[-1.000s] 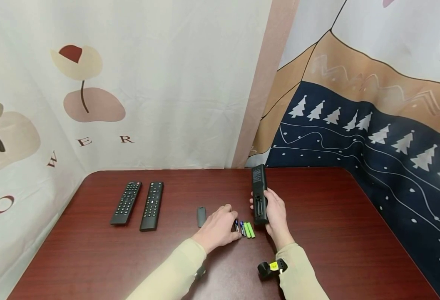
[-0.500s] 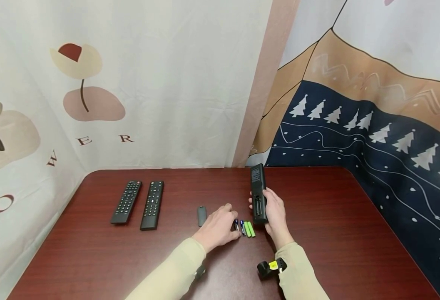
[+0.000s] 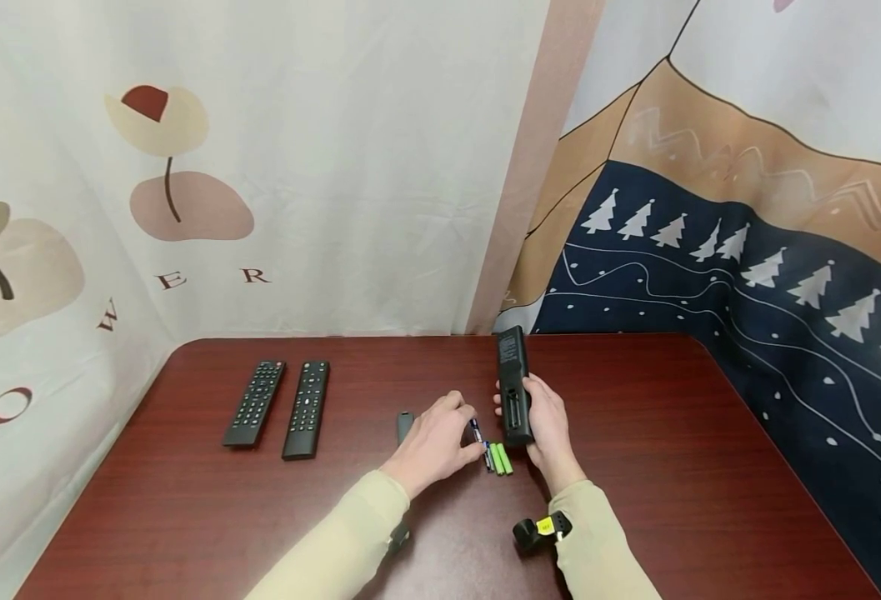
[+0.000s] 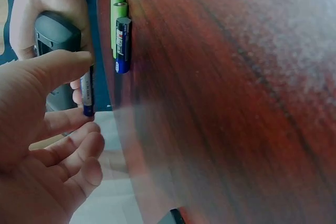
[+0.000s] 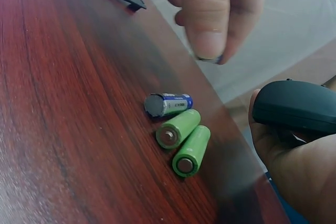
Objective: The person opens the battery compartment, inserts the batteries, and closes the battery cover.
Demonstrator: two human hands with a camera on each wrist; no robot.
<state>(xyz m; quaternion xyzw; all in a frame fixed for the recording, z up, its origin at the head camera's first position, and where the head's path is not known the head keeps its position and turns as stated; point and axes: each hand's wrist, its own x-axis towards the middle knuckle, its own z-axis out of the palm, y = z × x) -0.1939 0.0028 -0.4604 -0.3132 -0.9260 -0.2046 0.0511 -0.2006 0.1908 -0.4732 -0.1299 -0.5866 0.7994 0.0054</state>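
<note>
My left hand (image 3: 434,443) pinches a blue-and-silver battery (image 4: 87,95) between thumb and a fingertip, raised off the table. In my right hand (image 3: 550,421) is a black remote control (image 3: 513,375), its back facing up and its battery compartment uncovered. The raised battery is to the left of the remote, apart from it. On the table below, another blue battery (image 5: 170,104) lies beside two green batteries (image 5: 191,153). A dark battery cover (image 3: 405,423) lies past the left hand, which partly hides it in the head view.
Two more black remotes, one tilted (image 3: 255,404) and one straighter (image 3: 306,408), lie button side up on the left of the brown table (image 3: 185,517). Printed curtains (image 3: 350,183) hang behind the table. A black wrist camera (image 3: 533,533) is strapped at the right sleeve.
The left hand has lifted one blue battery off the row on the table and moved slightly up. The right hand with the remote has shifted a little to the left.
</note>
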